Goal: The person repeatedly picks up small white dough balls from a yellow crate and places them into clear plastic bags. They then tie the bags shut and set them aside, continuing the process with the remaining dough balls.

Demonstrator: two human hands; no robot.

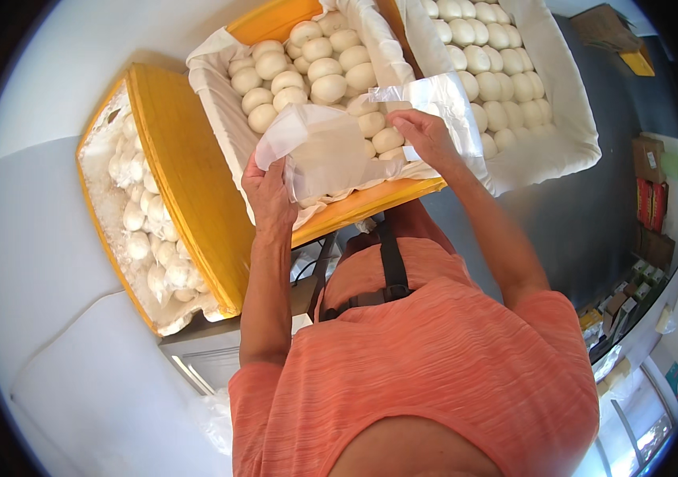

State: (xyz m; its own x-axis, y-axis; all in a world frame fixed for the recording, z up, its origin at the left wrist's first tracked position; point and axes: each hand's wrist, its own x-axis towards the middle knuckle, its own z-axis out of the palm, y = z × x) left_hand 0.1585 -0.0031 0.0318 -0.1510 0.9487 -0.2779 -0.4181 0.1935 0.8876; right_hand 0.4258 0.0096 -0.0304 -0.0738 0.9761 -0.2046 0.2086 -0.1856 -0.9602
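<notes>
My left hand (270, 191) pinches the edge of a clear plastic bag (327, 151), its thumb and fingers closed on the film. The thin bag spreads out in front of a cloth-lined crate (220, 103) of white steamed buns (327, 67). My right hand (426, 137) is above the same crate's right side, thumb and fingertips brought together. Whatever lies between those fingertips is too small to make out. Behind and beside that hand, a shiny stack of clear plastic bags (442, 94) rests across the edges of two crates.
On the right stands a second cloth-lined crate (581, 131) with rows of buns. To the left, a tilted yellow foam-lined box (188, 183) contains several bagged buns (152, 215). Cardboard boxes (647, 159) and small packages (621, 302) line the far right.
</notes>
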